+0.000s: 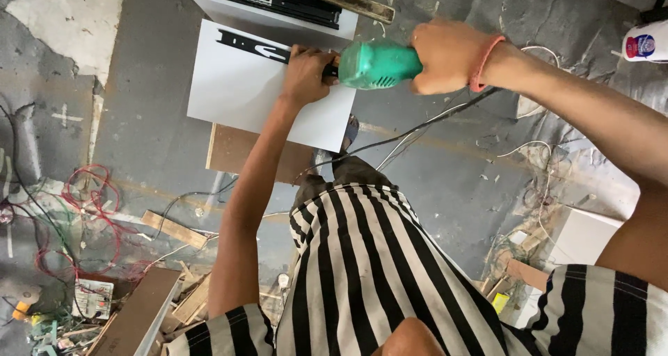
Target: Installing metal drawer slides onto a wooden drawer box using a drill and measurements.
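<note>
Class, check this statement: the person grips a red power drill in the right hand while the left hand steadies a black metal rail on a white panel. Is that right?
Not quite. The power drill is green, not red, as the head view shows. The rest stands: the right hand grips it, and the left hand rests at the black metal rail on the white panel.

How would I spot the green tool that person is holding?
Find the white board lying on the grey floor. At its right edge, the right hand grips the green power drill, beside the left hand. Nothing else nearby is bright green.
</note>
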